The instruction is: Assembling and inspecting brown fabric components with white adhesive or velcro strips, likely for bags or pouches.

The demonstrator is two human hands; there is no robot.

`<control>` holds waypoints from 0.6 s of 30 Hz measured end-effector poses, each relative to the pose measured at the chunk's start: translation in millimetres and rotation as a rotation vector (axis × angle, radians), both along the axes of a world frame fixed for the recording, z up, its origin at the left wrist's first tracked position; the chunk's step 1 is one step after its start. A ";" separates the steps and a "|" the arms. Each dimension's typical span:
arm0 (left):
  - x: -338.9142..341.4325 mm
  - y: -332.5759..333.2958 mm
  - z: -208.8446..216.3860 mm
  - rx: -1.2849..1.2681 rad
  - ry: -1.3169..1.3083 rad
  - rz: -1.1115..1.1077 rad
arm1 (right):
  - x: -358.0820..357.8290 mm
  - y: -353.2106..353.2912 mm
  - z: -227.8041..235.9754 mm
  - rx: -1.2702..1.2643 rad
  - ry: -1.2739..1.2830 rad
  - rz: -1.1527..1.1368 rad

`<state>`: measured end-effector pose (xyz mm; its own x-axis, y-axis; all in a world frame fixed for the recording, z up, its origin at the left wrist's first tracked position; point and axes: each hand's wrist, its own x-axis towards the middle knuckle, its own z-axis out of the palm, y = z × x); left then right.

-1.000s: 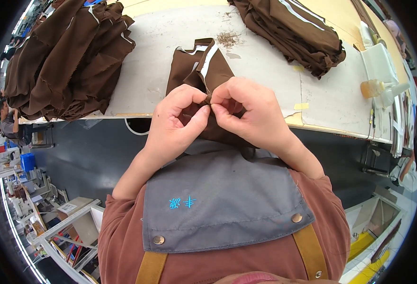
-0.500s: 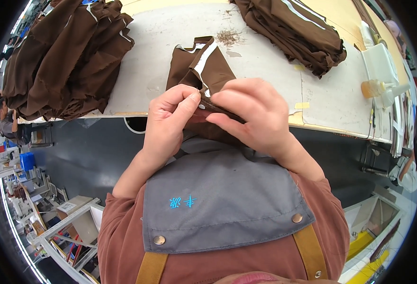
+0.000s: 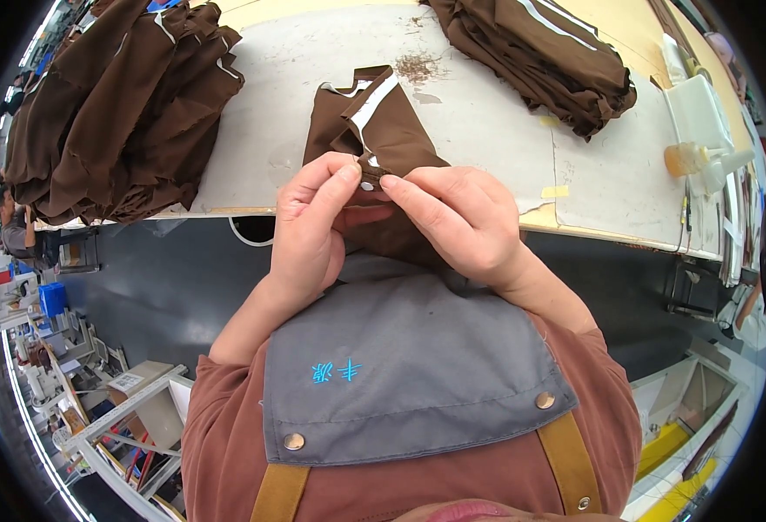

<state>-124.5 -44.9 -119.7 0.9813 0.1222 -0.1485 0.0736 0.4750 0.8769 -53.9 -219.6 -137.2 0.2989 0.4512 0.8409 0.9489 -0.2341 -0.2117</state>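
Observation:
A brown fabric piece (image 3: pixel 391 126) with a white strip (image 3: pixel 374 103) lies over the table's near edge and hangs toward my lap. My left hand (image 3: pixel 311 213) pinches its edge between thumb and forefinger. Close by on the right, my right hand (image 3: pixel 465 213) pinches the same edge, thumb and forefinger together. Between the fingertips show two small whitish spots; whether they are buttons or bits of lining I cannot tell. The fingers beneath the fabric are partly hidden.
A large heap of brown fabric pieces (image 3: pixel 122 113) stands on the table (image 3: pixel 261 130) at left, another stack (image 3: pixel 539 65) at far right. Thread scraps (image 3: pixel 419 68) lie between. A bottle of amber liquid (image 3: pixel 685 160) and a white container (image 3: pixel 698 113) stand at the right edge.
My right hand's raised, spread fingers have come down and closed on the fabric edge beside the left. The left hand keeps its pinch, and the edge is turned slightly, showing more whitish spots.

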 end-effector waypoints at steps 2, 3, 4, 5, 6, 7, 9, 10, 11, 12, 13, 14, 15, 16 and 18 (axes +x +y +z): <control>0.5 -0.3 -1.7 0.009 -0.023 -0.033 | -1.2 0.1 0.9 -0.027 0.014 0.020; 0.3 -2.9 -1.9 0.065 -0.052 -0.015 | -1.7 -0.2 2.3 -0.026 0.015 0.020; 0.1 -4.4 -2.2 0.122 -0.081 0.002 | -2.3 -0.9 4.4 -0.053 0.019 0.038; 0.0 -3.6 -3.1 0.123 -0.080 0.001 | -2.6 -1.3 6.3 -0.080 0.023 0.056; -0.2 -1.8 -4.3 0.147 -0.110 0.024 | -2.6 -0.8 8.1 -0.079 0.024 0.055; 0.2 0.2 -4.9 0.171 -0.141 0.045 | -1.5 0.2 9.8 -0.061 0.058 0.088; 0.4 6.7 2.0 0.222 -0.141 -0.002 | 5.5 0.3 8.9 0.014 0.174 0.135; -0.1 10.0 6.5 0.273 -0.138 -0.039 | 14.4 3.2 11.3 0.015 0.174 0.138; 0.7 9.9 13.8 0.282 -0.099 -0.066 | 25.1 4.6 19.3 0.042 0.241 0.223; 0.8 10.5 17.4 0.285 -0.100 -0.072 | 34.1 6.7 23.7 0.068 0.306 0.309; 1.8 12.0 20.1 0.389 -0.130 -0.096 | 40.1 12.7 20.6 0.057 0.398 0.421; 2.5 13.3 23.6 0.493 -0.160 -0.119 | 44.7 14.6 23.5 0.060 0.394 0.416; 1.1 13.7 30.0 0.589 -0.137 -0.090 | 48.9 15.6 28.0 -0.058 0.395 0.449; 1.4 17.5 32.5 0.592 -0.141 -0.091 | 51.7 17.5 30.6 -0.177 0.397 0.483; 3.2 24.4 36.9 0.732 -0.269 -0.144 | 58.6 22.5 33.7 -0.185 0.376 0.515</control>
<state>-121.3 -20.5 -82.8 0.9857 -0.0338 0.1649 -0.1683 -0.2272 0.9592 4.8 -197.2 -103.6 0.2645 0.7419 0.6162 0.8184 0.1653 -0.5504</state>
